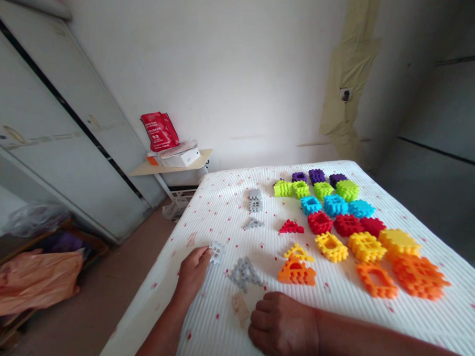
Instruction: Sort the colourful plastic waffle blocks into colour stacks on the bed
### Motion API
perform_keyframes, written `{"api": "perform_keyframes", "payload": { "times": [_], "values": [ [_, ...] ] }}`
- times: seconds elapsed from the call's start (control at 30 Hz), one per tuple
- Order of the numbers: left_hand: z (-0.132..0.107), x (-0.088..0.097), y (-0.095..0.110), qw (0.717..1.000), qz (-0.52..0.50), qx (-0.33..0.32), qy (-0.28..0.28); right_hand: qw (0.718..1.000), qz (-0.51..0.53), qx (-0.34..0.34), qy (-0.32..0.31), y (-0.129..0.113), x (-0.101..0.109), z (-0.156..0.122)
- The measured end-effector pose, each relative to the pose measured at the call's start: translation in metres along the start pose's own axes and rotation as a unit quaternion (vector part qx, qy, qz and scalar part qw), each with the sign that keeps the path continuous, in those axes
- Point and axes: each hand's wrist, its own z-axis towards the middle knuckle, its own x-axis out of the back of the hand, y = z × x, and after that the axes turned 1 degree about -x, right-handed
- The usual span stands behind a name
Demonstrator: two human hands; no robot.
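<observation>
My left hand (194, 271) is closed, thumb and fingers pinching the edge of a grey window-shaped building block (216, 252) at the left of the bed. My right hand (283, 325) rests as a fist on the cover at the near middle; nothing sticks out of it. Between the hands lie grey triangular blocks (245, 273), partly overlapping. Farther off are another grey triangular block (254, 224) and a short stack of grey square blocks (255, 200). Orange triangular blocks (297, 272) lie beyond my right hand, with a yellow triangular block (298, 252) behind them.
Stacks of square blocks stand in colour rows at right: orange (418, 276), yellow (367, 247), red (347, 225), blue (335, 205), green (323, 190), purple (316, 175). A small table (145, 169) with a red bag (159, 131) stands by the wall. The bed's left edge drops to the floor.
</observation>
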Motion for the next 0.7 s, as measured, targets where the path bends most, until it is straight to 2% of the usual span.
{"api": "perform_keyframes", "payload": {
  "times": [0.1,0.3,0.5,0.7],
  "values": [
    [0.004,-0.001,-0.004,0.998,0.042,-0.007,0.039,1.0,0.002,-0.003,0.002,0.0,0.0,0.0],
    [0.0,0.01,-0.013,0.997,0.051,-0.015,0.057,1.0,0.01,-0.01,0.003,-0.001,0.001,0.0],
    [0.007,0.023,-0.011,0.993,0.017,-0.096,-0.059,1.0,0.008,-0.01,0.0,-0.002,0.001,0.0],
    [0.02,0.022,-0.009,0.986,0.059,-0.108,-0.115,1.0,0.005,-0.012,-0.003,-0.001,0.002,0.0]
  ]
}}
